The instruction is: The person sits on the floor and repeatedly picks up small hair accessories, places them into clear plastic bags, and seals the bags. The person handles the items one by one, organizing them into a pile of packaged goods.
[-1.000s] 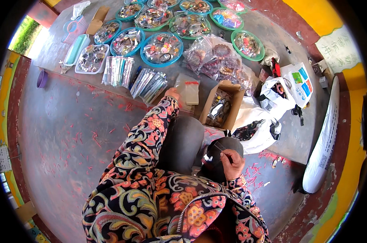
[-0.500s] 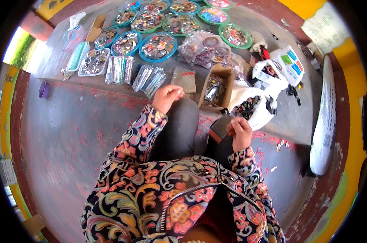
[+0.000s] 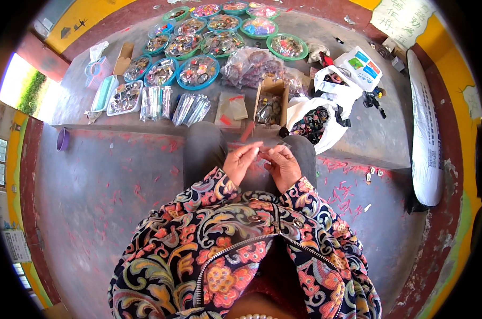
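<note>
Transparent, the plastic bag (image 3: 257, 136) was pinched by the left hand (image 3: 240, 164) and right hand (image 3: 284, 167), close together. A cardboard box (image 3: 284, 103) stood toward twelve o'clock

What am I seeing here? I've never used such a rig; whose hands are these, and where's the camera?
No machine: these are a person's bare left hand and right hand, in patterned sleeves. The view comes from a fisheye camera on the person's head, looking down, so straight edges bend. On the grey ledge lie round baskets of packaged small items, slim packets, an open cardboard box and white bags. Both hands seem to hold thin clear plastic; its shape is hard to tell.
</note>
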The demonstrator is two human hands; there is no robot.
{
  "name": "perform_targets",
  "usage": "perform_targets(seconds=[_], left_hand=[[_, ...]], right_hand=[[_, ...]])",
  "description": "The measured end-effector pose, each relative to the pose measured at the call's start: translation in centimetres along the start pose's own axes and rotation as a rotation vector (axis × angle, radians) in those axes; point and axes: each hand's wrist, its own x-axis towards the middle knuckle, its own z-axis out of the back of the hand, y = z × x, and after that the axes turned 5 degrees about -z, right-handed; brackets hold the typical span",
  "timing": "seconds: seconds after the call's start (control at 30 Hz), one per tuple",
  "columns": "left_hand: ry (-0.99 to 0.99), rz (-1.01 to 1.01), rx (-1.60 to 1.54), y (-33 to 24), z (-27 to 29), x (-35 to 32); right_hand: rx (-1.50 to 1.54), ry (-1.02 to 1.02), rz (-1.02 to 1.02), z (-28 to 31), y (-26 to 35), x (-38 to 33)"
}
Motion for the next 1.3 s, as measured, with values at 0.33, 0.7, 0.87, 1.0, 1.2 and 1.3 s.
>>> perform_targets(seconds=[0.33, 0.7, 0.87, 1.0, 1.2, 1.3], left_hand=[[0.041, 0.151, -0.045, 1.1, 1.1, -0.6], [0.1, 0.172, -0.087, -0.1, 0.0, -1.1], [0.01, 0.2, -0.21, -0.6, 1.0, -0.6], [-0.049, 0.189, -0.212, -2.3, 1.2, -0.8], [-0.027, 0.061, -0.132, -2.0, 1.7, -0.7], [-0.041, 0.069, -0.173, -2.3, 1.4, -0.7]], right_hand=[[-0.489, 0.109, 0.017, 2.5, 0.8, -1.3], [-0.507, 0.082, 0.021, 2.8, 0.5, -0.8], [-0.546, 0.067, -0.017, 0.3, 1.7, -1.2], [-0.69, 0.134, 0.014, -0.6, 2.1, -0.6], [-0.676, 0.16, 0.011, -1.2, 2.7, -0.5], [-0.641, 0.145, 0.03, -1.8, 3.0, -0.7]])
